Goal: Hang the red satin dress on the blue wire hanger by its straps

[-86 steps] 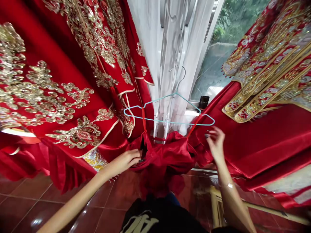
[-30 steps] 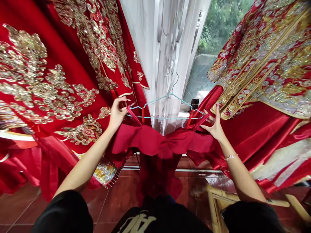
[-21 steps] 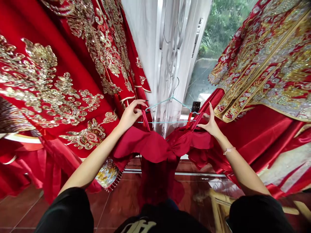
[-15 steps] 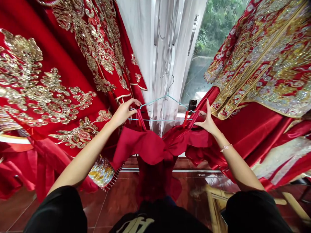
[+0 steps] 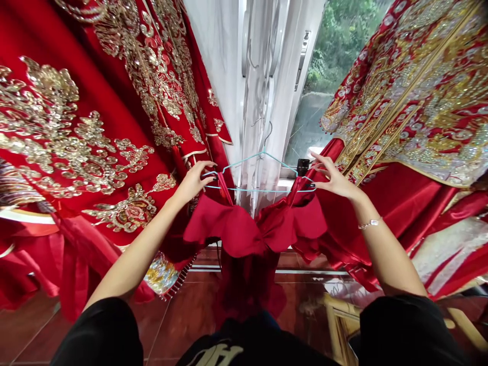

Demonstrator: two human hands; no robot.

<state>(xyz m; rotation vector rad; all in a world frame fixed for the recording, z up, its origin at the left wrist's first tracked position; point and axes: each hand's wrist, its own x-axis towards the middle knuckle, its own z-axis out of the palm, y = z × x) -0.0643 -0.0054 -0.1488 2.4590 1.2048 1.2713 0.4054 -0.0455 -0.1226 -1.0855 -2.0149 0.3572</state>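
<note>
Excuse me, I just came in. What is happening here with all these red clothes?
A person is handling a red satin garment on a light blue wire hanger. Their left hand is at the hanger's left end and their right hand at its right end, near the garment's thin red straps. The garment hangs in front of a white curtain, with a gold-embroidered red robe on one side and another on the other.

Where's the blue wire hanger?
Head view, centre: the pale blue wire coat hanger hangs before the white sheer curtain, between the person's left hand and right hand.
</note>
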